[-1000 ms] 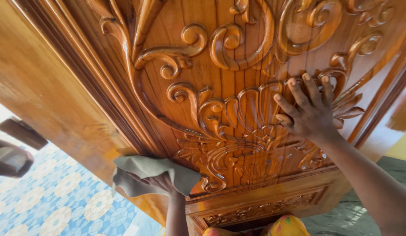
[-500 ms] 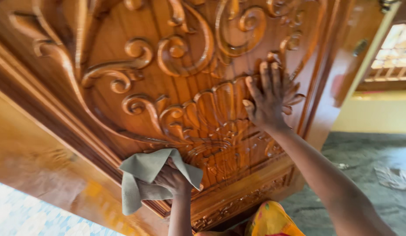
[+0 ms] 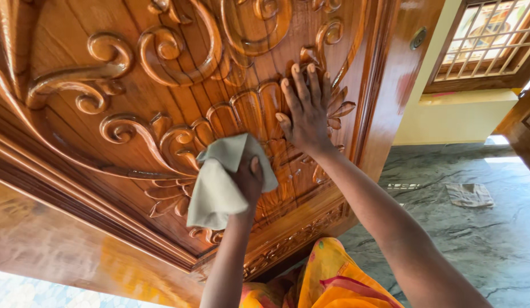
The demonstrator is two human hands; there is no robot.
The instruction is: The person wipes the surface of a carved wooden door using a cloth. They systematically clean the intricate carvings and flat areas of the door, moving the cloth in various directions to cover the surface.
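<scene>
A glossy carved wooden door (image 3: 94,137) with scrolls and a fan-shaped relief fills most of the view. My left hand (image 3: 248,181) grips a pale grey-green cloth (image 3: 219,182) and presses it against the carving just below the fan relief. My right hand (image 3: 306,108) lies flat on the carved fan with its fingers spread, holding nothing. The two hands are close together, the right one just above and to the right of the cloth.
The door's moulded frame (image 3: 390,85) runs down the right side. Beyond it lie a grey-green stone floor (image 3: 481,239), a folded cloth on the floor (image 3: 470,195), a yellow wall and a latticed wooden window (image 3: 487,40). My yellow garment (image 3: 327,279) shows at the bottom.
My left hand has carried the cloth up and to the right, from the lower door edge onto the carved relief. The view has swung right, showing the floor and window.
</scene>
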